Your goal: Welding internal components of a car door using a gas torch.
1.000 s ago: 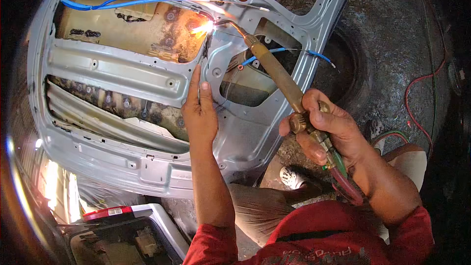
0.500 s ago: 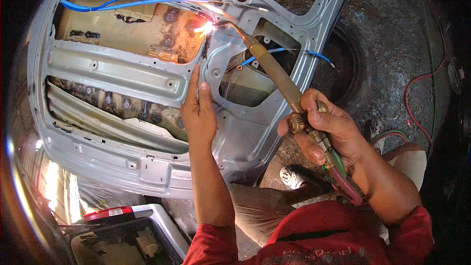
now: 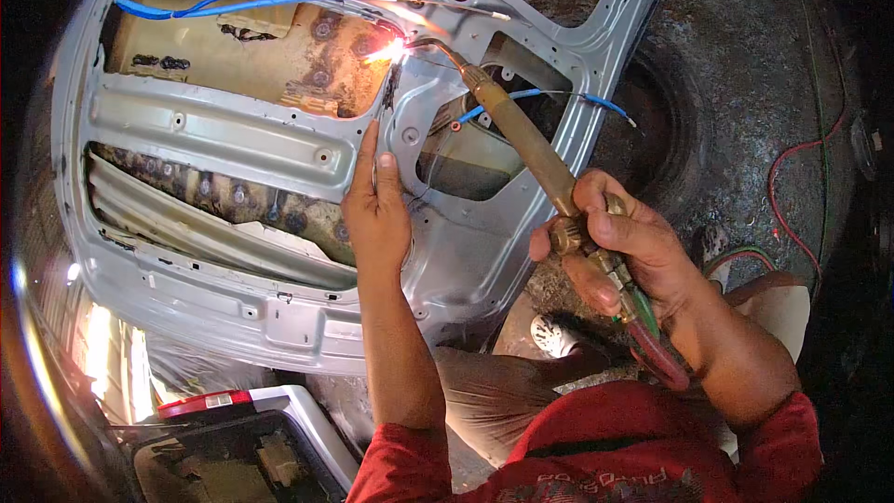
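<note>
My right hand (image 3: 629,247) grips a brass gas torch (image 3: 531,140) near its valve knobs. From its bent copper tip a bright flame (image 3: 396,50) plays on the inner frame of a silver car door panel (image 3: 237,121), at the corner of the upper opening. My left hand (image 3: 377,210) rests on the panel below the flame, index finger and thumb stretched upward; its other fingers are mostly hidden. A blackened strip of metal (image 3: 389,93) lies between that index fingertip and the flame.
Blue-sheathed cables (image 3: 270,7) cross the upper panel, and another blue cable (image 3: 605,104) hangs over its right opening. Red and green hoses (image 3: 782,177) run along the dark floor. A vehicle part with a red lamp (image 3: 205,404) lies at lower left. A tire (image 3: 666,121) is beyond the panel.
Both hands and the torch hold nearly the same place. The flame's glow has changed shape slightly.
</note>
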Demonstrator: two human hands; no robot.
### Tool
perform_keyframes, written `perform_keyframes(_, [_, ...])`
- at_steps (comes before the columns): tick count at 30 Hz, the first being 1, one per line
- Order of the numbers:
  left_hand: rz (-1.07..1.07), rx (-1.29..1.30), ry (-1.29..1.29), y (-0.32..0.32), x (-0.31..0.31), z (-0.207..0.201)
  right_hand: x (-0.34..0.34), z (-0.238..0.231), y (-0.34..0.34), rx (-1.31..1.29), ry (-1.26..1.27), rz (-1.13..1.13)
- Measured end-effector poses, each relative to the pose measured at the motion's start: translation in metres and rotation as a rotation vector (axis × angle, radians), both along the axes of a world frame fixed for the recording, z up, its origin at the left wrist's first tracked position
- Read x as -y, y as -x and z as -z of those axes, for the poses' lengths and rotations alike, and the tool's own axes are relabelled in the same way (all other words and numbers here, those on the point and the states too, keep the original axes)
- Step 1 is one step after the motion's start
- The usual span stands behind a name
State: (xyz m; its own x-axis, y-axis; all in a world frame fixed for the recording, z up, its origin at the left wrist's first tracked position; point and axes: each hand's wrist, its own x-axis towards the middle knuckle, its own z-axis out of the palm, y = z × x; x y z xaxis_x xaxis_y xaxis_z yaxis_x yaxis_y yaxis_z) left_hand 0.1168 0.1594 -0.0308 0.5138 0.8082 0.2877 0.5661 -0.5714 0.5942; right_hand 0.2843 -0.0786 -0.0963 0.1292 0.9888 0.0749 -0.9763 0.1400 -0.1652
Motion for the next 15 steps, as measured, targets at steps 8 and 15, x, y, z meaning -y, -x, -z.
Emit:
perform_keyframes(8, [-0.027, -0.007, 0.018, -0.0018, 0.0034, -0.003, 0.0008, -0.0004, 0.0007, 0.016, -0.003, -0.008])
perform_keyframes(15, [-0.024, -0.011, 0.002, -0.0001, 0.0017, -0.0022, 0.0, 0.0006, 0.0006, 0.023, -0.017, -0.009])
